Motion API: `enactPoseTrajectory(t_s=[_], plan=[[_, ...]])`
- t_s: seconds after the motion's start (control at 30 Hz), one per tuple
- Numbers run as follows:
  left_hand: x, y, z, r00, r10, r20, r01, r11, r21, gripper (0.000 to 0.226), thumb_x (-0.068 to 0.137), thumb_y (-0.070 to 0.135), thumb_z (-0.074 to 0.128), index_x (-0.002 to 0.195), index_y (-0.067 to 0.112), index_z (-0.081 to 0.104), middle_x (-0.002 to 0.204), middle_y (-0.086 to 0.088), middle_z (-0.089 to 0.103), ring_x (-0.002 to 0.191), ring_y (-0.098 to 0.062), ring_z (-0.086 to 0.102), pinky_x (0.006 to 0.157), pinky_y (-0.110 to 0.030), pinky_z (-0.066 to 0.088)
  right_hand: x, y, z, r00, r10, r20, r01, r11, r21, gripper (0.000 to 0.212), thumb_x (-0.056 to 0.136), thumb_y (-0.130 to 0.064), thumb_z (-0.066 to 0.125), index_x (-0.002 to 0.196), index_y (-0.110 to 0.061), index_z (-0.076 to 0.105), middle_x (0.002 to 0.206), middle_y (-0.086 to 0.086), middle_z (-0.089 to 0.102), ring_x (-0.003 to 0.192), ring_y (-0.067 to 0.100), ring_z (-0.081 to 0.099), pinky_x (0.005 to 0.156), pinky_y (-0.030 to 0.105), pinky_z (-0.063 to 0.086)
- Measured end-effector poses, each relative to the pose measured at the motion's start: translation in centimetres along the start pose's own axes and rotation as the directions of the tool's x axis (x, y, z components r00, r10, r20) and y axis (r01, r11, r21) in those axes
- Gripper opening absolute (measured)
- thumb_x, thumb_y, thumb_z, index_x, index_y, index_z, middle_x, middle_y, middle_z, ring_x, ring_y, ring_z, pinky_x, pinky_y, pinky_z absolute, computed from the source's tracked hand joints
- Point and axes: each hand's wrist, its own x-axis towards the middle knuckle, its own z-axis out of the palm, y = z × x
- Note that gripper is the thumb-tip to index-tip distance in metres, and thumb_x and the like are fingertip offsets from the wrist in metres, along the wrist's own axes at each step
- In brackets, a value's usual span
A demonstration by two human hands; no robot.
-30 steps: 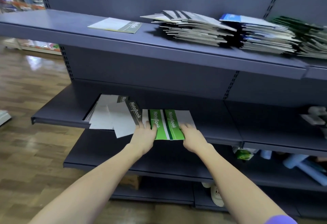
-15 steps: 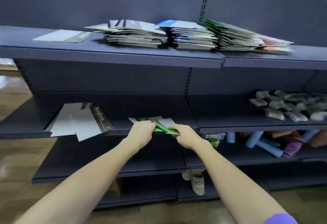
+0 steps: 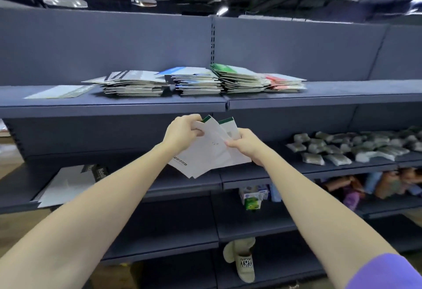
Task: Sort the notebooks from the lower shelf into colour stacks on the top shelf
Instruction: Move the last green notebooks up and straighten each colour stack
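Forearms reach in from the lower corners of the frame and meet at centre, where both my hands hold two green notebooks [image 3: 210, 149] fanned out, white backs toward me, green strips showing at their top edges. My left hand [image 3: 182, 132] grips their upper left corner with fingers curled over the edge; my right hand [image 3: 245, 143] pinches the right edge, thumb on the near face. The pair hangs in the air between the lower shelf [image 3: 182, 185] and the front lip of the top shelf [image 3: 137, 106], touching neither.

Half a second ago these notebooks were low, just lifting off the lower shelf with green covers showing; now they are raised and turned over. A second ago they lay flat there under my fingers.

Lower left, grey notebooks [image 3: 68, 183] remain on the lower shelf, overhanging its edge.

Farther up, on the top shelf, stand the colour stacks side by side: a grey stack [image 3: 134, 84], a blue stack [image 3: 196, 82], a green stack [image 3: 239, 78] and a red stack [image 3: 285, 82], each touching its neighbour. A single notebook [image 3: 60, 91] lies flat at the left, apart from them.
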Motion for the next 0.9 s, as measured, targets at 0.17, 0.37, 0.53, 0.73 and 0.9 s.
enactPoseTrajectory(t_s=[0.17,0.37,0.53,0.73,0.9], plan=[[2.1,5.5,-0.3,0.978,0.131,-0.160,-0.121,0.990,0.074,0.015,0.087,0.005,0.061,0.088,0.017,0.052,0.084,0.005,0.072,0.082,-0.032,0.059,0.072,-0.040,0.052,-0.4,-3.4,-3.6,0.996,-0.058,-0.073,0.066,0.991,0.117,0.016,0.102,-0.017,0.056,0.106,-0.012,0.070,0.104,0.007,0.075,0.096,0.027,0.072,0.090,0.045,0.056],[4.6,10.4,-2.9,0.894,0.318,-0.316,-0.265,0.943,0.200,0.033,0.085,-0.002,0.058,0.108,0.020,0.067,0.096,0.005,0.072,0.092,-0.023,0.061,0.077,-0.037,0.051,0.1,-7.2,-6.8,0.961,-0.141,-0.236,0.210,0.932,0.296,0.024,0.095,-0.015,0.054,0.108,-0.006,0.072,0.116,0.010,0.071,0.097,0.021,0.070,0.092,0.039,0.055],[7.0,12.7,-5.7,0.817,0.433,-0.381,-0.338,0.895,0.293,0.027,0.091,-0.001,0.053,0.106,0.019,0.063,0.094,0.003,0.066,0.087,-0.024,0.057,0.071,-0.040,0.050,1.1,-9.9,-8.4,0.937,-0.198,-0.288,0.288,0.905,0.314,0.023,0.099,-0.011,0.049,0.103,-0.017,0.071,0.113,0.013,0.073,0.108,0.036,0.067,0.096,0.056,0.053],[10.1,12.8,-9.0,0.749,0.549,-0.370,-0.357,0.805,0.473,0.014,0.091,0.002,0.053,0.094,0.013,0.062,0.082,-0.002,0.066,0.077,-0.031,0.058,0.060,-0.037,0.044,3.4,-12.7,-9.1,0.750,-0.424,-0.507,0.506,0.862,0.028,0.021,0.104,-0.012,0.047,0.110,-0.022,0.064,0.102,-0.005,0.068,0.097,0.013,0.062,0.080,0.019,0.050],[11.4,11.0,-10.5,0.754,0.552,-0.357,-0.352,0.798,0.490,0.017,0.088,-0.001,0.053,0.092,0.013,0.060,0.082,-0.002,0.066,0.074,-0.029,0.056,0.060,-0.039,0.046,7.3,-12.5,-9.0,0.513,-0.688,-0.514,0.428,0.724,-0.541,0.028,0.095,0.003,0.051,0.115,-0.008,0.066,0.107,0.010,0.067,0.097,0.026,0.056,0.086,0.042,0.048]])
